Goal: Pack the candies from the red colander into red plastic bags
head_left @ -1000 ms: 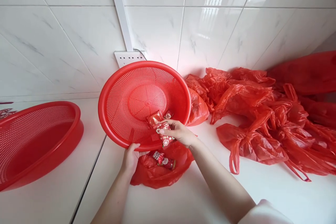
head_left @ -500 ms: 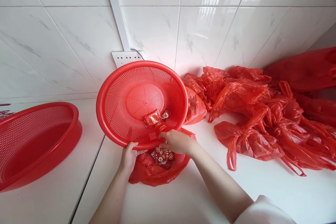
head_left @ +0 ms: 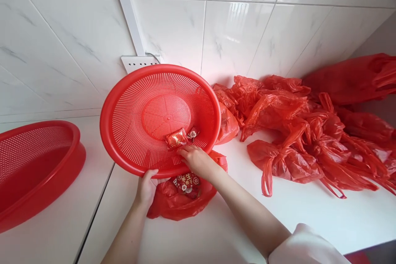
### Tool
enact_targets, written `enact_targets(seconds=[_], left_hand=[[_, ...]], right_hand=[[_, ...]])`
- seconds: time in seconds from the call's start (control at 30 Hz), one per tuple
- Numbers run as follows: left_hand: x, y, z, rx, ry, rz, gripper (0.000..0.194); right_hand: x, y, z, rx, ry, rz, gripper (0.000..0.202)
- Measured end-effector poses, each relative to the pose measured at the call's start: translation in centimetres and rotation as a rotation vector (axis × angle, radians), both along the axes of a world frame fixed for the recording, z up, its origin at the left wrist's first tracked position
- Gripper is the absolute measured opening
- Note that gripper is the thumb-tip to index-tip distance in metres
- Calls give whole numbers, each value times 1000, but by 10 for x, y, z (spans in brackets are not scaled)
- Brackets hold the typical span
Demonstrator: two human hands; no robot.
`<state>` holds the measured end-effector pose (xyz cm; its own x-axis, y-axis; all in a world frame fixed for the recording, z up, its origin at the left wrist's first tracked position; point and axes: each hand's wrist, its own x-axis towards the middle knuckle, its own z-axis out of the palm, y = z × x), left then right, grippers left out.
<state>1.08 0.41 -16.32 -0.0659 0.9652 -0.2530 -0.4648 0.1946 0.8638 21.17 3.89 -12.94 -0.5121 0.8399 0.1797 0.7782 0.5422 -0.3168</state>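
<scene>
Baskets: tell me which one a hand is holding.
The middle basket, tilted, with packets inside: the left hand grips its rim. No hand touches the left basket.

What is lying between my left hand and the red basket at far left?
Nothing: the head view shows only bare white tabletop, crossed by a dark seam, between your left hand and the left basket.

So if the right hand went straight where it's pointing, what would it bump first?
Probably the shiny red packet, right by the fingers of the right hand inside the tilted basket. Depth is unclear, so it might touch the basket's holey side first.
</scene>
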Motion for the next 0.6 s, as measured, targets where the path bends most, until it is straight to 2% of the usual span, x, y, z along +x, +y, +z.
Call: enact_targets(seconds=[0.13,0.2,0.27,0.33,0.43,0.5,0.6], left_hand=[[-2,1,-1,6,11,4,45],[-2,0,0,4,9,-5,44],[-2,-1,0,4,7,-10,43],[-2,-1,2,14,6,-8,43],[-2,-1,5,35,-1,2,43],[-1,-1,8,36,-10,8,43],[-1,-1,11,24,-15,24,44]], right_hand=[[6,4,5,-23,62,26,26],[7,5,9,-45,235,44,28],[8,6,13,-85,511,14,31],[8,8,16,-204,818,-49,27],[9,12,16,-566,1201,-80,29],[10,13,16,-743,1342,-52,36],[12,14,17,-790,1374,-48,38]])
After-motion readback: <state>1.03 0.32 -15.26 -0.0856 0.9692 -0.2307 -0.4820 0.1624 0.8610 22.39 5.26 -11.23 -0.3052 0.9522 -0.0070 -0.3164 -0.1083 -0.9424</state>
